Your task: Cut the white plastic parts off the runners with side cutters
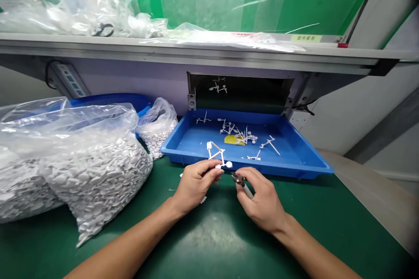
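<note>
Between the thumb and fingers of my left hand [195, 183] is a white plastic sprue [220, 153], a thin branched frame with small round and square parts at its ends. My right hand [261, 198] is closed around a pair of nippers [241, 182]; their metal jaws point up and left, a short way from the sprue's round part. Beyond both hands stands a blue tray [278, 168], and several more white sprues [245, 135] lie in it. Small white bits rest on the green table beside and below my left hand, partly hidden by it.
Large clear bags of small white parts [101, 174] stand at the left, with a smaller bag [160, 133] and a blue basket [111, 100] behind them. Past the tray, a wall opening [242, 96] shows another sprue. A metal-edged shelf [183, 54] crosses above.
</note>
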`<state>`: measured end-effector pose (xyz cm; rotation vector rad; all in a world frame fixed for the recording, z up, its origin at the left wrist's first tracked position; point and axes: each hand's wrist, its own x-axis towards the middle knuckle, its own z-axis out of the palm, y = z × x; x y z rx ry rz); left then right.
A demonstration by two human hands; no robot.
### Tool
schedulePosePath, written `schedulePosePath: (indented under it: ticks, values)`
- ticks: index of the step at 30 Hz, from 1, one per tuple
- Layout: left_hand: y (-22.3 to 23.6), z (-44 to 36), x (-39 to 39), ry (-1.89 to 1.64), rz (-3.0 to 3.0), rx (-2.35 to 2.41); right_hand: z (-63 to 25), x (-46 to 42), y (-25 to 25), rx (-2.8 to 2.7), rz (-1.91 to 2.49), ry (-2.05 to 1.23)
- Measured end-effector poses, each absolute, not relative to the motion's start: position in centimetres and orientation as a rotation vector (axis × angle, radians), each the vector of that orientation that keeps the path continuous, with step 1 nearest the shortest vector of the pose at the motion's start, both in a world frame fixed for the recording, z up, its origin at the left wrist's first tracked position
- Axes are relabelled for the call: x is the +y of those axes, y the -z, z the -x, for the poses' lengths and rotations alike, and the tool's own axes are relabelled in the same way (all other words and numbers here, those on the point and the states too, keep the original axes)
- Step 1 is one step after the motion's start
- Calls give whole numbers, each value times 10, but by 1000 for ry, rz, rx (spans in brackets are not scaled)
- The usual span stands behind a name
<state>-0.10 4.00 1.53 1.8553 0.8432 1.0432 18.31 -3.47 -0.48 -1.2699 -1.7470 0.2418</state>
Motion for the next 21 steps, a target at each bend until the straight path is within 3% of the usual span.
schedulePosePath:
  ticks: [4,21]
  values:
    - [-11,-1,34,-1033,-1787,717,-180,-33,13,-1795,1475,-260]
    - [-2,-7,23,-1144,-1725,664,-175,-35,13,-1834,1499,-193]
